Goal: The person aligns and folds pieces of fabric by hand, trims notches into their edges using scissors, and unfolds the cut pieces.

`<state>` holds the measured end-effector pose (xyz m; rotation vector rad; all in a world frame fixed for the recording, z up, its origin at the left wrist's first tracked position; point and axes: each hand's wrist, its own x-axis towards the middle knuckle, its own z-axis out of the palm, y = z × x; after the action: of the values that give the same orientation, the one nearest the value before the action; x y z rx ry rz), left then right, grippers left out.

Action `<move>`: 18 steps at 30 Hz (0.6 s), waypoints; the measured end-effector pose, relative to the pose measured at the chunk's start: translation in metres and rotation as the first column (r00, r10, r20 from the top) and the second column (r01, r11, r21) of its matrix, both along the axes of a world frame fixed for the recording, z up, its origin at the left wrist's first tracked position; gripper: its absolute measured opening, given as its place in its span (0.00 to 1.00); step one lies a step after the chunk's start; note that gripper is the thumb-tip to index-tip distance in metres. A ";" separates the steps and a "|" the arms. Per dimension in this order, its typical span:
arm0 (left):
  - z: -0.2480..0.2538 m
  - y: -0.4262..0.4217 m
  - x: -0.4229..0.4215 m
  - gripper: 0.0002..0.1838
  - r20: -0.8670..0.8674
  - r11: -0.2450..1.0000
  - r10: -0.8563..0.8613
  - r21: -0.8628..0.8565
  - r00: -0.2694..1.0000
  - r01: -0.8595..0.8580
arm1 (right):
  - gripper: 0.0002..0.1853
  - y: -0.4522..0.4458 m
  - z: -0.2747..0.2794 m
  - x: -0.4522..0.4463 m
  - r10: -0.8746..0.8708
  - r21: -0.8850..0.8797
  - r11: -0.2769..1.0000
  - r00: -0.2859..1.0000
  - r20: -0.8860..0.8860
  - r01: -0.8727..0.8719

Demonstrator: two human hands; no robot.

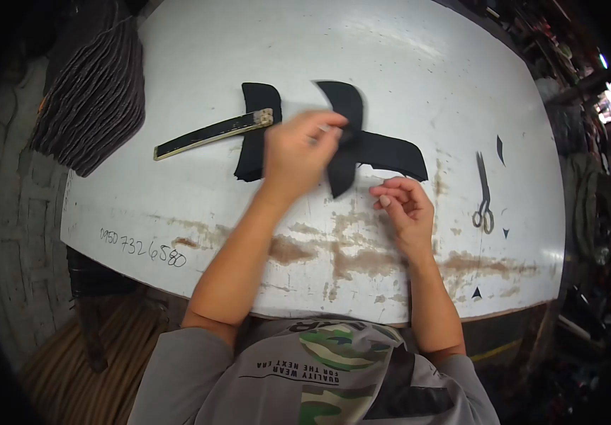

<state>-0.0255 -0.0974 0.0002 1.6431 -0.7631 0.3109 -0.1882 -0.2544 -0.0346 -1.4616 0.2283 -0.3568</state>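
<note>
My left hand is closed, its fingertips pinching a curved black fabric piece that is blurred by motion. This piece hangs over another black fabric piece lying flat on the table. My right hand hovers just below the flat piece, fingers loosely curled and a little apart, with nothing visible in them. Left of my left hand lies a stack of black fabric pieces. Across the stack rests a flat, pale-edged strip with a black face, its worn end close to my left knuckles.
A white table with brown stains spreads under everything. Scissors lie to the right, near small black scraps. A tall pile of dark grey layered pieces sits at the table's left edge. Handwritten digits mark the near left corner.
</note>
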 end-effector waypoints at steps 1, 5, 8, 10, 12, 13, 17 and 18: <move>0.003 0.018 0.014 0.09 -0.085 0.999 0.024 0.031 0.996 -0.022 | 0.11 0.004 0.000 -0.001 0.012 -0.008 1.000 0.999 -0.033 -0.012; 0.012 0.070 0.054 0.14 -0.423 0.958 0.265 0.217 0.867 -0.187 | 0.07 0.014 -0.011 -0.003 0.040 -0.273 0.959 0.990 -0.137 -0.076; -0.004 0.089 0.066 0.16 -0.422 0.965 0.243 0.199 0.873 -0.173 | 0.05 0.022 -0.013 0.001 0.011 -0.359 0.932 0.992 -0.125 -0.056; -0.007 0.093 0.068 0.17 -0.454 0.973 0.215 0.174 0.865 -0.151 | 0.05 0.025 -0.015 0.002 0.014 -0.431 0.899 0.989 -0.144 -0.075; -0.010 0.093 0.071 0.17 -0.421 0.977 0.195 0.160 0.886 -0.140 | 0.05 0.028 -0.014 0.007 0.020 -0.530 0.842 0.988 -0.152 -0.099; -0.016 0.092 0.073 0.17 -0.376 0.977 0.192 0.161 0.907 -0.140 | 0.05 0.031 -0.012 0.010 0.041 -0.575 0.810 0.988 -0.148 -0.119; -0.022 0.089 0.074 0.17 -0.320 0.983 0.163 0.132 0.933 -0.126 | 0.06 0.050 0.004 0.028 0.116 -0.653 0.733 0.981 -0.153 -0.188; -0.022 0.090 0.074 0.17 -0.308 0.983 0.161 0.140 0.938 -0.123 | 0.06 0.054 0.004 0.032 0.134 -0.654 0.730 0.980 -0.147 -0.198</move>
<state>0.0484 -0.0075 -0.0217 1.8098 -0.4254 0.0972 -0.1557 -0.2002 -0.0303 -2.2040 0.0293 -0.2297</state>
